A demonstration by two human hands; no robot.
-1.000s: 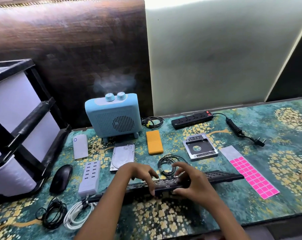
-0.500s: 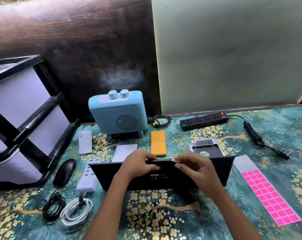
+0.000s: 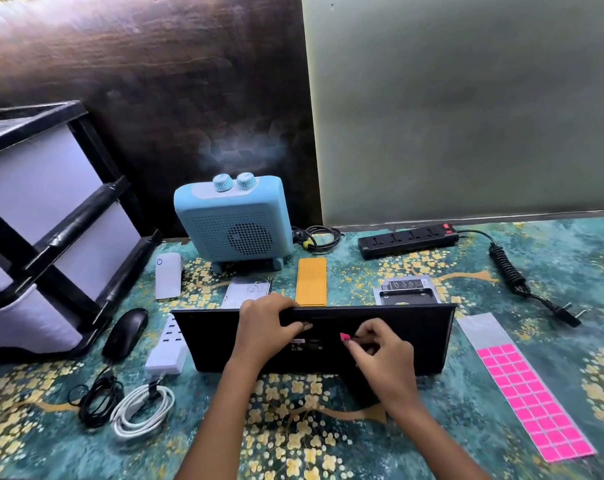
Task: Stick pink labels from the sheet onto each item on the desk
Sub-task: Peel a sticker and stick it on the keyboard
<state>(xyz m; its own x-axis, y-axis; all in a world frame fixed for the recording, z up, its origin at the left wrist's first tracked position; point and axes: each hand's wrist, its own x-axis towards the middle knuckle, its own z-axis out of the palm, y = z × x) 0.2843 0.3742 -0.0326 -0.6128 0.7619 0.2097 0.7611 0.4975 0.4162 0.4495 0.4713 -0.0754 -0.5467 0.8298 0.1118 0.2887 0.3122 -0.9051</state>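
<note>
We see the black keyboard (image 3: 414,341) standing up on its long edge in the middle of the desk (image 3: 311,445), with its flat back facing us. The left hand (image 3: 265,327) grips the top edge, fingers curled over it. The right hand (image 3: 380,355) pinches one small pink label (image 3: 344,337) and holds it at the keyboard's back, near the middle. The sheet (image 3: 532,400) of pink labels lies flat on the desk, just beside the keyboard's right end. Behind the keyboard sit a blue box (image 3: 234,223) with two knobs and an orange block (image 3: 311,282).
</note>
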